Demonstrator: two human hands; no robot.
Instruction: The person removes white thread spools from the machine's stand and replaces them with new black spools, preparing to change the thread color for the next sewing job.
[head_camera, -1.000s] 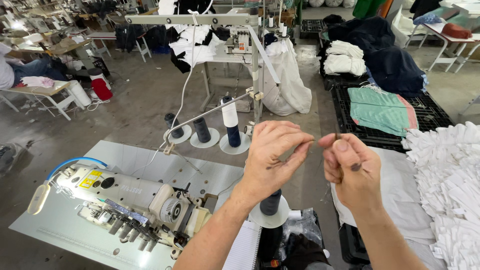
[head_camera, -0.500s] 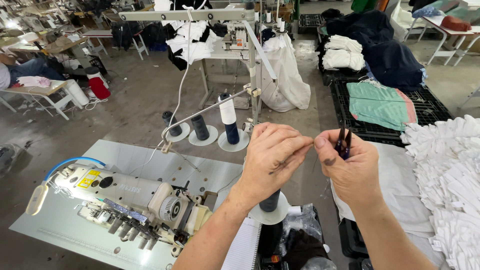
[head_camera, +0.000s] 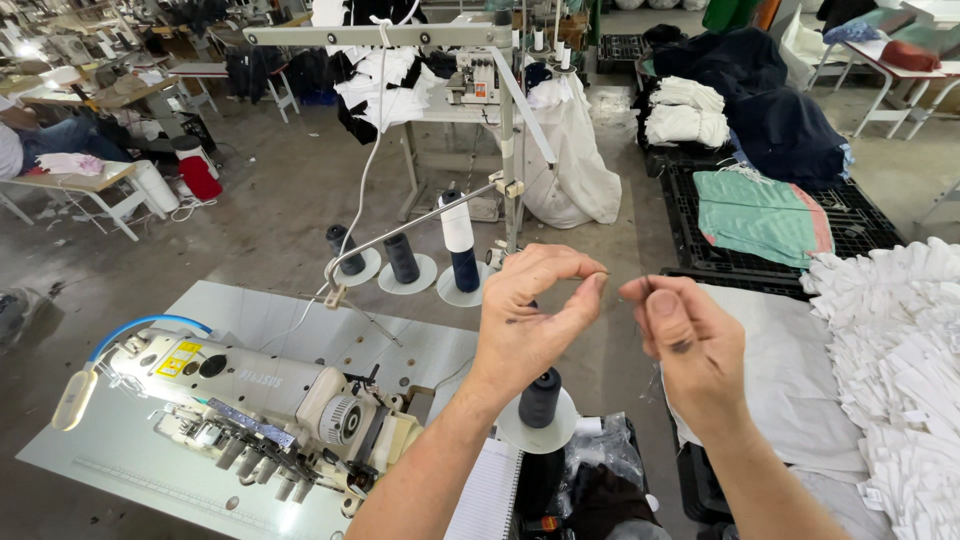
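Dark thread (head_camera: 625, 283), thin, barely visible, strung betw. both hands above machine table (head_camera: 250, 320). L hand (head_camera: 530, 320): thumb + forefinger pinched on thread end. R hand (head_camera: 690, 345): fingers curled, pinching other end. Sewing machine (head_camera: 260, 395) lower left; dark spool (head_camera: 540, 398) below hands; white fabric stack (head_camera: 900, 360) at right.

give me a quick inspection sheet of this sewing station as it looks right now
surface: pale sewing table, partly bare.
job's things: left hand and right hand raised close together, fingertips pinched; a thin thread between them is barely visible.
clutter: dark thread cone, notebook, plastic bag.
grippers: both hands pinched shut, apparently on the thread.
cables: blue tube arching over the sewing machine.
surroundings: thread stand with cones, white fabric pile, green cloth, another person's workstation far left.
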